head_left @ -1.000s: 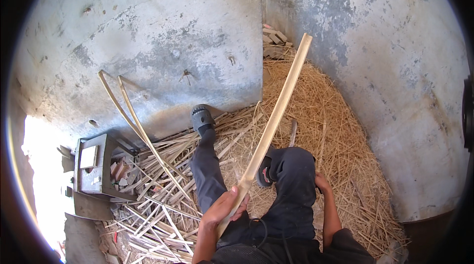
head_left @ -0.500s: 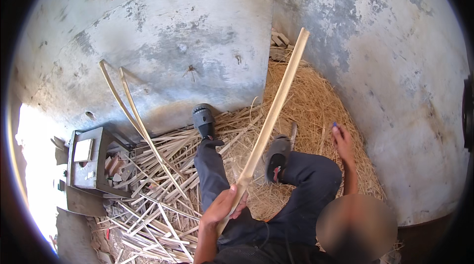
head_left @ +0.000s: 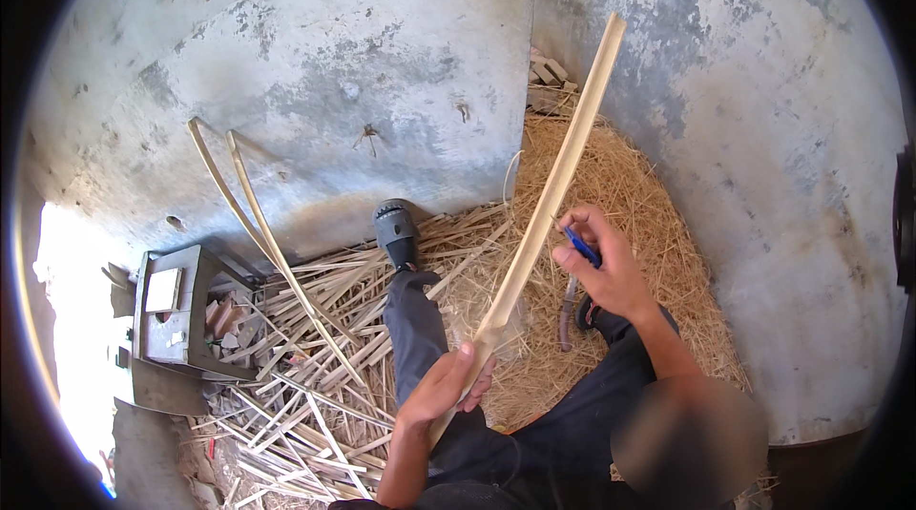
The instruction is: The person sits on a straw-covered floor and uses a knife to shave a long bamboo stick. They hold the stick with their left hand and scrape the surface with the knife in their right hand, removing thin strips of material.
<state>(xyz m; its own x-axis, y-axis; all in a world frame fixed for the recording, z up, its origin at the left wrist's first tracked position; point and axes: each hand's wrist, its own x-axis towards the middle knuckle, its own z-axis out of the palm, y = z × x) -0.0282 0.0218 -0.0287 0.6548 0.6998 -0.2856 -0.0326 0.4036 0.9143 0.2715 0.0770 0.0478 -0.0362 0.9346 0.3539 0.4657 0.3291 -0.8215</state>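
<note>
A long split bamboo piece (head_left: 558, 176) slants up and away from me, its hollow side facing up. My left hand (head_left: 444, 386) is closed around its lower part, near my lap. Between the thumb and fingers of my right hand (head_left: 606, 262) is a small blue pen-like tool (head_left: 582, 248). That hand is beside the right edge of the bamboo, around its middle; whether the tool's tip touches the bamboo I cannot tell. A narrow blade-like thing with a brown end (head_left: 567, 324) is on the shavings below my right hand.
Shavings (head_left: 634, 176) are heaped against the right wall. Loose bamboo strips (head_left: 296, 443) cover the floor on the left. Two bent strips (head_left: 258, 214) lean on the far wall (head_left: 315, 52). A dark wooden box-like stand (head_left: 172, 319) is at the left. My sandalled foot (head_left: 396, 228) is near the wall.
My right hand has come up and left with the blue tool, from above the straw at the right to the bamboo's edge. The bamboo has shifted slightly up and right.
</note>
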